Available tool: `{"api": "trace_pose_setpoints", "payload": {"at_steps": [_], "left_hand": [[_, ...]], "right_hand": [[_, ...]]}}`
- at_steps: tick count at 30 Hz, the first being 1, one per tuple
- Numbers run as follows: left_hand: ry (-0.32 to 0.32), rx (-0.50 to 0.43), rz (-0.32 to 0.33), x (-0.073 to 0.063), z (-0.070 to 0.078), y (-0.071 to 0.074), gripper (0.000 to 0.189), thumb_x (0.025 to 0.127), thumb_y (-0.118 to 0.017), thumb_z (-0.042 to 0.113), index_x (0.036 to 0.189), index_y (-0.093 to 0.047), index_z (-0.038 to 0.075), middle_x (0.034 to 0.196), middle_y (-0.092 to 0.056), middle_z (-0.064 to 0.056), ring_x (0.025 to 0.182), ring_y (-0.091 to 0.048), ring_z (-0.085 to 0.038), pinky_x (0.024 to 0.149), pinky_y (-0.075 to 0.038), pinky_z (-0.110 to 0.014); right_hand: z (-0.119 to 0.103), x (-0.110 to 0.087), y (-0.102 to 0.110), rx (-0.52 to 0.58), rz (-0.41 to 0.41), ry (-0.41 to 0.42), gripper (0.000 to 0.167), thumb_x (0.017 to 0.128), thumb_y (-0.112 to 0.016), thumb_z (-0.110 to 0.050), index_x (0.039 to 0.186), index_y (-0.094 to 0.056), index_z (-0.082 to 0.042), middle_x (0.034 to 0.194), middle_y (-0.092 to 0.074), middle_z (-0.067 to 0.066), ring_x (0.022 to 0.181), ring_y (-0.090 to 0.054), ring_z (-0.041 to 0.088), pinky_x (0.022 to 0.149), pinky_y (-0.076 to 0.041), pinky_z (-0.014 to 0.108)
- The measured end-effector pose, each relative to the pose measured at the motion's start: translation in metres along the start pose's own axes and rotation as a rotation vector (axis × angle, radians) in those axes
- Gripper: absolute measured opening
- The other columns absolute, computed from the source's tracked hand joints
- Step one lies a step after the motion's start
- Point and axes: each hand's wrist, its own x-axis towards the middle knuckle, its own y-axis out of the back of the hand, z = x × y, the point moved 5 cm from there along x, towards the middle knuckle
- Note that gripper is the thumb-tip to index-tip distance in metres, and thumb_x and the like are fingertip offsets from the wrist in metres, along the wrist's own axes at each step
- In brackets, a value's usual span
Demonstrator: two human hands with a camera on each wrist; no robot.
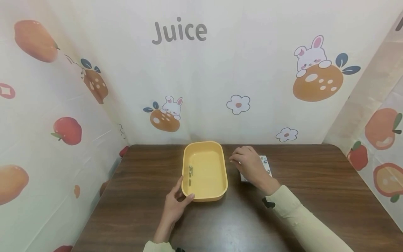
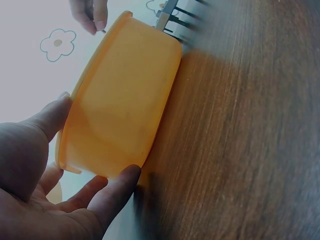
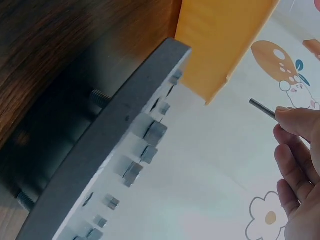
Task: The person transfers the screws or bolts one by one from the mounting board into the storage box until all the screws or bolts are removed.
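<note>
A yellow plastic tray point(image 1: 206, 175) stands on the table, with several small metal pins point(image 1: 190, 172) lying along its left side. My left hand point(image 1: 176, 203) grips the tray's near left corner, thumb at the rim and fingers along the outer wall. In the right wrist view, a thin metal rod point(image 3: 262, 108) is pinched between the thumb and fingers of my right hand point(image 1: 250, 166). That hand is above a white-topped plate point(image 1: 264, 161), just right of the tray. Bolt heads and nuts point(image 3: 155, 132) stand up from the plate's face, and threaded ends point(image 3: 100, 98) stick out beneath it.
The dark wood table point(image 1: 132, 210) reaches back to a printed curtain point(image 1: 204, 77) with fruit, flowers and rabbits. More curtain hangs at the left and right sides. The tray's far edge lies close to the back curtain.
</note>
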Motion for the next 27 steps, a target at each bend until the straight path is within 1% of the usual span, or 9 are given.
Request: {"api": "trace_pose_setpoints", "payload": {"at_steps": [7, 13, 17, 22, 27], "left_hand": [[0.005, 0.000, 0.001, -0.001, 0.000, 0.000, 0.087, 0.088, -0.088, 0.022, 0.163, -0.044, 0.017, 0.165, -0.038, -0.028, 0.129, -0.060, -0.043, 0.104, -0.052, -0.055], [0.002, -0.004, 0.001, -0.001, 0.001, 0.000, 0.087, 0.088, -0.089, 0.022, 0.163, -0.044, 0.016, 0.165, -0.038, -0.028, 0.128, -0.061, -0.041, 0.103, -0.053, -0.053], [-0.001, -0.005, -0.002, -0.001, 0.000, 0.000, 0.088, 0.088, -0.089, 0.023, 0.163, -0.044, 0.017, 0.165, -0.037, -0.029, 0.128, -0.061, -0.041, 0.103, -0.053, -0.054], [0.009, -0.005, -0.004, -0.001, -0.001, 0.000, 0.088, 0.088, -0.088, 0.023, 0.163, -0.043, 0.018, 0.165, -0.037, -0.028, 0.130, -0.061, -0.041, 0.103, -0.053, -0.053], [0.008, -0.008, -0.005, 0.000, -0.001, 0.000, 0.087, 0.088, -0.088, 0.022, 0.163, -0.043, 0.017, 0.165, -0.037, -0.029, 0.130, -0.061, -0.042, 0.103, -0.053, -0.052]], "right_hand": [[-0.006, 0.004, 0.000, 0.020, 0.039, 0.054, 0.014, 0.080, -0.089, 0.001, 0.087, -0.081, -0.008, 0.088, -0.074, 0.001, 0.085, -0.068, 0.022, 0.092, -0.053, 0.045], [-0.011, 0.007, 0.001, 0.019, 0.063, 0.095, 0.020, 0.075, -0.092, 0.002, 0.085, -0.081, -0.010, 0.087, -0.074, 0.001, 0.084, -0.067, 0.022, 0.088, -0.054, 0.044], [-0.015, 0.009, -0.001, 0.009, 0.056, 0.108, 0.020, 0.074, -0.093, 0.002, 0.086, -0.081, -0.009, 0.088, -0.075, 0.001, 0.084, -0.066, 0.021, 0.087, -0.054, 0.043], [-0.021, 0.011, -0.005, 0.008, 0.033, 0.114, 0.019, 0.077, -0.089, 0.005, 0.089, -0.082, -0.007, 0.088, -0.074, 0.001, 0.084, -0.066, 0.022, 0.088, -0.053, 0.043], [-0.030, 0.014, -0.009, 0.003, 0.022, 0.141, 0.016, 0.079, -0.086, 0.005, 0.089, -0.082, -0.008, 0.087, -0.074, 0.002, 0.083, -0.066, 0.022, 0.087, -0.053, 0.042]]}}
